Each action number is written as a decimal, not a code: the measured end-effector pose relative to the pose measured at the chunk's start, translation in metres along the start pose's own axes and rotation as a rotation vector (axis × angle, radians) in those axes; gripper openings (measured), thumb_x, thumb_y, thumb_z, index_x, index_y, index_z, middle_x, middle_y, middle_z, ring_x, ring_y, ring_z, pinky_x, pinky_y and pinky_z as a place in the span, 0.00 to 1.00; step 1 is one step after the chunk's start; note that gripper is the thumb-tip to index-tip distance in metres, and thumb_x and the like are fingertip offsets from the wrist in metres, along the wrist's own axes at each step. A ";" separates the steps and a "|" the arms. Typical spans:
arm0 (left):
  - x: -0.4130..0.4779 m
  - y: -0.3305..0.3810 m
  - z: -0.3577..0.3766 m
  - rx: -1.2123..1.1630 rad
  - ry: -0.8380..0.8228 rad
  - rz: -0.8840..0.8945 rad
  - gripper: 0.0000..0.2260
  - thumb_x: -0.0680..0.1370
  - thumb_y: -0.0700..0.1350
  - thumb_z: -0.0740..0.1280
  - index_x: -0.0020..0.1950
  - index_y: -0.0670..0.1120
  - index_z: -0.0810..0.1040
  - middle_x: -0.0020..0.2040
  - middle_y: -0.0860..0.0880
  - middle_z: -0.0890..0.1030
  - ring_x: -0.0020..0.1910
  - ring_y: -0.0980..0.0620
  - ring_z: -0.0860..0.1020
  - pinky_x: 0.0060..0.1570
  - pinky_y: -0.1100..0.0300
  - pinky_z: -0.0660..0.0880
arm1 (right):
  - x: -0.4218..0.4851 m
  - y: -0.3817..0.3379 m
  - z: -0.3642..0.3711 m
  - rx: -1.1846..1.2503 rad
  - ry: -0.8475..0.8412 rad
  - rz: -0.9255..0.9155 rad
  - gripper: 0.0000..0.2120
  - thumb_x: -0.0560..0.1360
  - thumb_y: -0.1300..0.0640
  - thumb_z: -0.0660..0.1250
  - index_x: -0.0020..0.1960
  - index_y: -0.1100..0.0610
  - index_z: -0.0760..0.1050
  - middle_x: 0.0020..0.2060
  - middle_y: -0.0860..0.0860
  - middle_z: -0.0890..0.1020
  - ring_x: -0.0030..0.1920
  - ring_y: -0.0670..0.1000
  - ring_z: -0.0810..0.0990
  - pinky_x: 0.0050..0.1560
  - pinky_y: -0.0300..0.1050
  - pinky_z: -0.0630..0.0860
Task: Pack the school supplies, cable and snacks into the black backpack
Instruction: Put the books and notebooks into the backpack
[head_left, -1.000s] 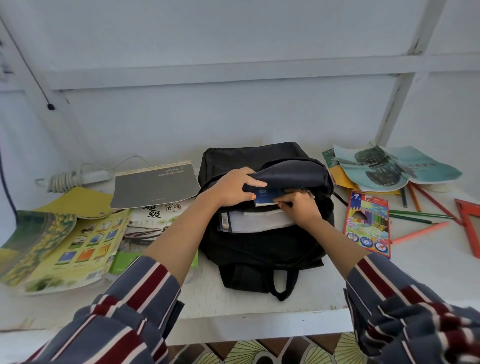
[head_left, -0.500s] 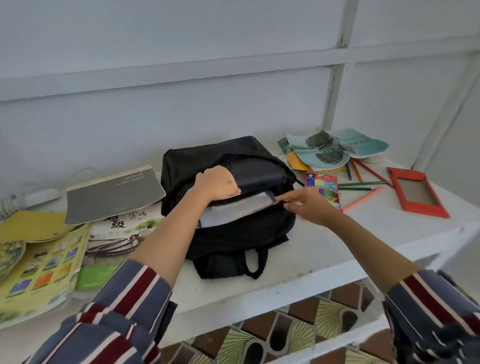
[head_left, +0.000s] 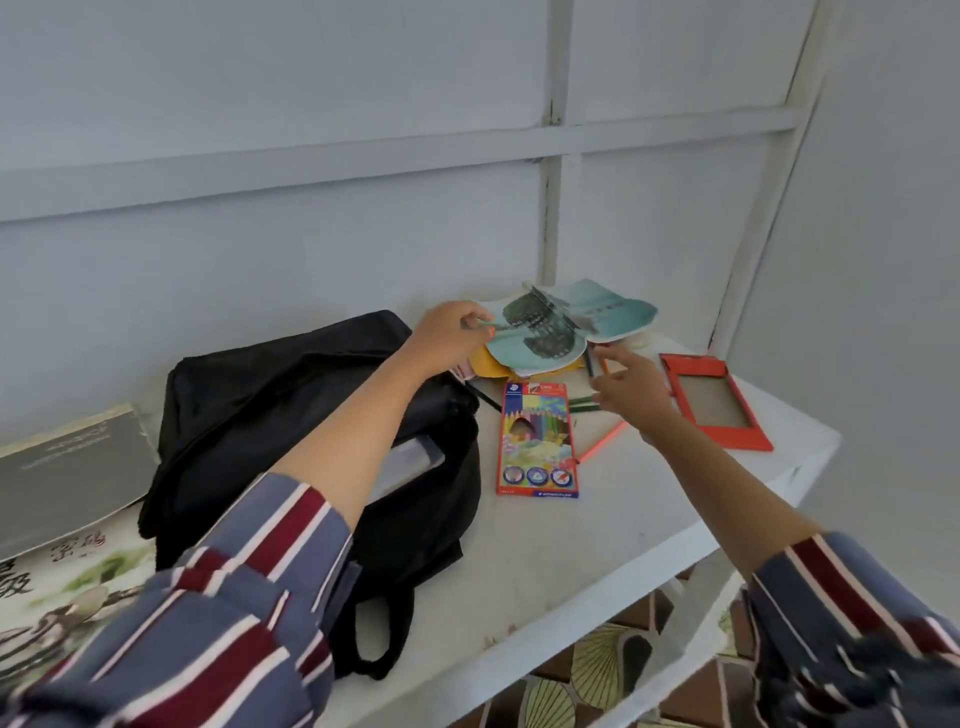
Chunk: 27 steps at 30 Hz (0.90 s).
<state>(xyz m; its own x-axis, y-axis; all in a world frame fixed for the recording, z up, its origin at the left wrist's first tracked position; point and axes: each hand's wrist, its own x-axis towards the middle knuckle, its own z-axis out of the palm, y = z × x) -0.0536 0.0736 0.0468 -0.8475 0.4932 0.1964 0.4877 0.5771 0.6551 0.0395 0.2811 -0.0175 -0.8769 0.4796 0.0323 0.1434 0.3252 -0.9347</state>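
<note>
The black backpack lies open on the white shelf, and a white book shows in its mouth. My left hand reaches over the bag. Its fingertips pinch the left edge of the teal booklet, where something small and green shows. My right hand hovers with spread fingers above the loose pencils, holding nothing. A coloured-pencil box lies flat between the bag and my right hand.
A red frame lies at the shelf's right end, close to the edge. Yellow papers sit under the teal booklet. A grey book and a picture book lie left of the bag. The wall stands close behind.
My left hand let go of the backpack flap and moved right to the teal booklet. My right hand went further right, over the loose pencils. The view swung right.
</note>
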 end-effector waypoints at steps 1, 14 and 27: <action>0.017 0.000 0.004 0.002 0.003 -0.015 0.14 0.78 0.44 0.65 0.63 0.43 0.75 0.57 0.44 0.77 0.53 0.54 0.77 0.49 0.67 0.68 | 0.012 0.002 -0.003 0.029 0.004 0.032 0.23 0.73 0.69 0.63 0.66 0.56 0.70 0.42 0.60 0.79 0.41 0.56 0.78 0.47 0.51 0.77; 0.176 -0.007 0.070 -0.104 -0.066 -0.131 0.17 0.80 0.40 0.59 0.69 0.43 0.68 0.64 0.42 0.73 0.53 0.48 0.73 0.38 0.62 0.70 | 0.103 0.024 -0.005 0.038 -0.016 0.032 0.26 0.74 0.59 0.66 0.70 0.48 0.65 0.57 0.56 0.77 0.44 0.53 0.78 0.35 0.39 0.75; 0.240 -0.048 0.086 0.012 -0.116 -0.133 0.18 0.80 0.40 0.61 0.70 0.45 0.66 0.69 0.42 0.67 0.66 0.45 0.67 0.58 0.59 0.63 | 0.122 0.026 0.014 -0.177 0.140 -0.071 0.24 0.73 0.52 0.67 0.68 0.48 0.68 0.30 0.50 0.78 0.33 0.48 0.77 0.37 0.41 0.75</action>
<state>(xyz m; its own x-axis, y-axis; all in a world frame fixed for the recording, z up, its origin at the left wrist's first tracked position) -0.2622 0.2206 -0.0003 -0.8751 0.4835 0.0222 0.3758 0.6499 0.6607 -0.0700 0.3370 -0.0423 -0.8172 0.5547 0.1561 0.1728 0.4943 -0.8519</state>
